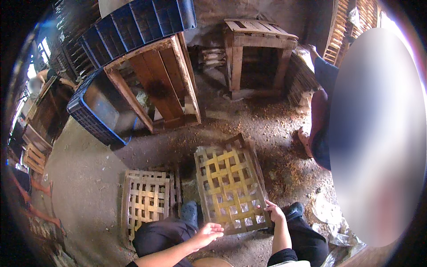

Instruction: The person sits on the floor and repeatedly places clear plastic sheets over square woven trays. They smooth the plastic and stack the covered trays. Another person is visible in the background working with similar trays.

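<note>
In front of my knees is a rectangular woven tray (230, 155) of flat yellowish strips in a wooden frame. It rests on other boards or trays whose corners show behind it. My right hand (275, 212) is at the tray's lower right edge, fingers bent over the frame. My left hand (209, 236) hovers by the tray's lower left corner, fingers stretched out and nothing visible in them. Pale, clear plastic-like pieces show through the weave. A second woven tray (149, 196) lies to the left, beside my left shoe, on at least one more frame.
Ahead left stand a wooden frame box (167, 89) and blue plastic crates (95, 109). A low wooden stool (260, 38) is farther back. Crumpled plastic sheets (333, 218) lie at right. Another person's leg (318, 109) is close on the right; more people appear at far left.
</note>
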Demonstrator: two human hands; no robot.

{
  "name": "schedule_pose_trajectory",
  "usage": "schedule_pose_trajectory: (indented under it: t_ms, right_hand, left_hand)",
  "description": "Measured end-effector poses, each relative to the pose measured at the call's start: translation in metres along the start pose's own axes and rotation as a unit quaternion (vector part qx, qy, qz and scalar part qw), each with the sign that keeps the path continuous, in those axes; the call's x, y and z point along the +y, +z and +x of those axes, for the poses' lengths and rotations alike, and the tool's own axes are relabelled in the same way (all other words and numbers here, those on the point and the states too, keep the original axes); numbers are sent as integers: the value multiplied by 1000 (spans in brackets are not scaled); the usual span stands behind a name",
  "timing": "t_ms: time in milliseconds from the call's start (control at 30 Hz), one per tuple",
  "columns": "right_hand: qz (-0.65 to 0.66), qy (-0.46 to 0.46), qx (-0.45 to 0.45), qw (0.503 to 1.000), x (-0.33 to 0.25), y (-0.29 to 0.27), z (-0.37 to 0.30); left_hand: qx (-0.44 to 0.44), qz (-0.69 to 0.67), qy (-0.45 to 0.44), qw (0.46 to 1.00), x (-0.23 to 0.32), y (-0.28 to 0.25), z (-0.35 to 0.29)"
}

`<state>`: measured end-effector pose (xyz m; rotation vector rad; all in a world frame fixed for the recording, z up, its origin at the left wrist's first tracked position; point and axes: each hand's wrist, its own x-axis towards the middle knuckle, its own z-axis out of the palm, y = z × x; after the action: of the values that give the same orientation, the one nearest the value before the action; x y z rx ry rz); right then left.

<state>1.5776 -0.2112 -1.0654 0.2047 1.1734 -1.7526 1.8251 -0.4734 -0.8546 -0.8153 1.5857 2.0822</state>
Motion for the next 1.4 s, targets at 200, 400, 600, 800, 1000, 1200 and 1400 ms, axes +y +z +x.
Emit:
schedule_pose_trajectory:
  t_ms: [200, 400, 600, 800, 1000, 1200, 1400]
  right_hand:
    - [33, -5, -20, 999, -7, 32, -9]
    - [-320, -1, 176, 931, 13, 33, 15]
    - [-662, -97, 250, 700, -19, -69, 32]
    - [-654, -51, 395, 643, -164, -59, -57]
    - [-617, -14, 466, 635, -240, -114, -215]
    - [-499, 44, 544, 673, -108, -204, -302]
    - [-336, 238, 579, 704, 35, -225, -315]
  left_hand:
    - [2, -7, -5, 1000, -5, -3, -6]
    - [3, 5, -1, 1000, -2, -2, -9]
    - [-56, 41, 37, 997, 22, 26, 9]
    - [-65, 107, 30, 992, 25, 37, 8]
    - [-109, 68, -5, 992, 8, 44, 35]
    - [-28, 90, -20, 995, 21, 55, 34]
    - [64, 161, -3, 985, 5, 22, 47]
